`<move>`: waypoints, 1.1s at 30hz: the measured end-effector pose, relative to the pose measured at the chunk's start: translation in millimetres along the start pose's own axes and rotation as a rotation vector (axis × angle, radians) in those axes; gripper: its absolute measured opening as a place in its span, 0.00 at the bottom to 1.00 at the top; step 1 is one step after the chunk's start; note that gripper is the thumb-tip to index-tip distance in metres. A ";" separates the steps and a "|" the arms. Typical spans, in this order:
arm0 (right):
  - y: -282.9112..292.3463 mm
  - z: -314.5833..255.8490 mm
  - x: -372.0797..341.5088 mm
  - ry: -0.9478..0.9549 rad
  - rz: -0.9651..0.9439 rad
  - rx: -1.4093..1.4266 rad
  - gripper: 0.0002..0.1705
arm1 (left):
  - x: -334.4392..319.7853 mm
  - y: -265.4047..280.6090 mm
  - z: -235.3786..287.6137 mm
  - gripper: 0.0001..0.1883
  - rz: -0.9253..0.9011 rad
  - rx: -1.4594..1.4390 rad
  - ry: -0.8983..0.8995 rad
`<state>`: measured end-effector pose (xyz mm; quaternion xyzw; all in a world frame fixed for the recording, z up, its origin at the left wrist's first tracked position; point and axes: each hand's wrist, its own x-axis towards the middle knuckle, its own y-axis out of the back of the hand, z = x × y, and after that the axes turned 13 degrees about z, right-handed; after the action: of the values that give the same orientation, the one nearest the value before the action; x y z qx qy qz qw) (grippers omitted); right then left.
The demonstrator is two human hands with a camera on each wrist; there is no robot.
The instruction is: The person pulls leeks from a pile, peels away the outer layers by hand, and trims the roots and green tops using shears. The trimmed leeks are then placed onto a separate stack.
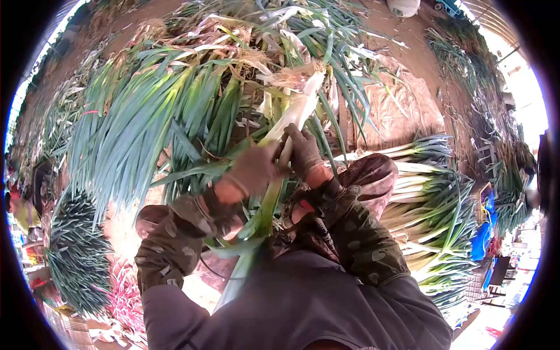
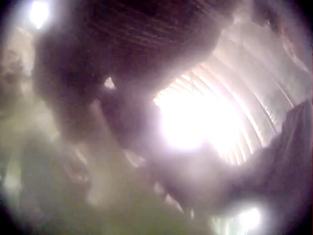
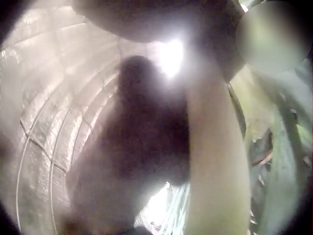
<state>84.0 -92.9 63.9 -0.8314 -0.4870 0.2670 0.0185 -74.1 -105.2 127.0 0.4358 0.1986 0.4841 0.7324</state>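
Observation:
A thick leek (image 1: 302,107) slants between my gloved hands, its white shaft and roots pointing away and its green leaves running back toward my lap. My right hand (image 1: 305,153) grips the shaft, fingers curled at its side. Motion blurs my left hand (image 1: 252,169), which holds the stalk just below and left of the right. Up close in the right wrist view, the pale stalk (image 3: 217,161) runs beneath dark fingers. The left wrist view is hazy, with a greenish stalk (image 2: 115,171) under the dark hand.
A big heap of untrimmed leeks (image 1: 151,111) lies ahead and to the left. Cleaned leeks with pale shafts (image 1: 420,204) are stacked at my right. A dark green bundle (image 1: 76,256) stands at left, near pinkish-red stalks (image 1: 125,291). Brown sheeting (image 1: 402,111) covers ground at front right.

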 end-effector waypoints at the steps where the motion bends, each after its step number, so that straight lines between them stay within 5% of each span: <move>1: 3.5 2.7 -2.1 0.021 -0.018 0.040 0.20 | 19.7 9.1 -6.9 0.30 -0.016 -0.130 0.060; 3: -1.1 -15.4 -23.1 -0.180 -0.044 0.094 0.19 | 59.2 10.0 -25.7 0.31 0.198 -0.113 0.050; 5: -2.2 -21.7 -25.3 -0.314 -0.093 0.193 0.18 | 96.5 11.1 -29.3 0.41 0.396 -0.229 -0.172; 8: -3.2 -29.5 -36.3 -0.312 -0.202 0.201 0.18 | 144.5 -16.3 -42.7 0.48 0.309 -0.259 -0.280; 11: 3.5 -31.3 -37.3 -0.342 -0.254 0.199 0.18 | 165.2 -25.3 -37.3 0.55 -0.078 -0.197 -0.107; 12: 3.8 -32.9 -38.4 -0.349 -0.257 0.197 0.18 | 156.5 -10.1 -18.7 0.42 -0.209 -0.339 0.027; 15: 6.1 -34.8 -37.9 -0.379 -0.282 0.222 0.17 | 152.9 -11.5 -15.4 0.24 -0.292 -0.571 0.217; 16: 5.3 -34.9 -38.1 -0.394 -0.299 0.234 0.17 | 152.6 -13.1 -17.4 0.16 -0.119 -0.466 0.025; 19: 1.0 -38.8 -50.6 -0.401 -0.332 0.187 0.16 | 182.3 5.4 -32.1 0.15 -0.033 -0.210 0.209; 21: -5.6 -43.2 -69.8 -0.410 -0.352 0.134 0.17 | 213.3 25.6 -53.0 0.15 0.337 -0.064 0.007; 23: -10.1 -50.6 -80.1 -0.474 -0.339 0.127 0.17 | 234.7 54.7 -62.1 0.15 0.421 -0.168 0.136; 26: -1.9 -47.9 -97.5 -0.438 -0.411 0.047 0.17 | 279.9 97.7 -95.0 0.18 0.548 0.639 -0.090; 33: 25.1 -29.4 -71.0 -0.355 -0.178 0.176 0.16 | 245.0 131.7 -65.7 0.40 0.087 0.208 0.088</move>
<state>90.5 -157.5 112.1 -0.7202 -0.5290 0.4479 0.0283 -80.7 160.2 232.9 0.4957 0.2606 0.5110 0.6521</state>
